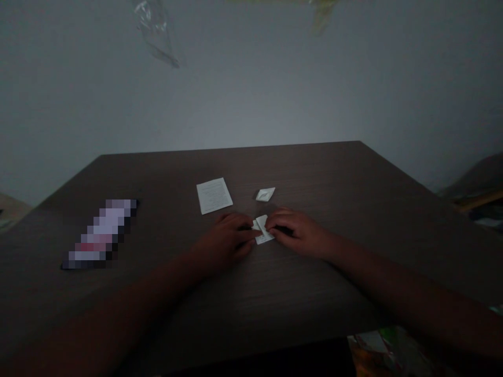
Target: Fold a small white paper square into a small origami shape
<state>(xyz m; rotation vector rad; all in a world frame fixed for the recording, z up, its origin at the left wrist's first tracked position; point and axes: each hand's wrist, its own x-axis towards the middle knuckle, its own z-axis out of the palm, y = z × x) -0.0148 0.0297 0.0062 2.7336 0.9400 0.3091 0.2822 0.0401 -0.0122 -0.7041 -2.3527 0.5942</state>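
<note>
Between my hands, a small piece of folded white paper (264, 230) rests on the dark tabletop, with creases and faint print on it. My left hand (226, 238) presses on its left side, fingers bent and close together. From the right, my right hand (294, 230) grips the paper's edge between thumb and fingers. Just beyond my hands sits another small folded paper piece (265, 195), diamond-like in outline. A flat square sheet with printed text (214, 196) lies beyond my left hand. Fingers cover parts of the held paper.
A phone (102, 230) with a blurred-out screen lies at the left of the table (314, 167). Behind the table's far edge rises a pale wall (251, 94). Clear plastic (157, 34) hangs on it. Colourful packaging (373, 345) shows below the near edge.
</note>
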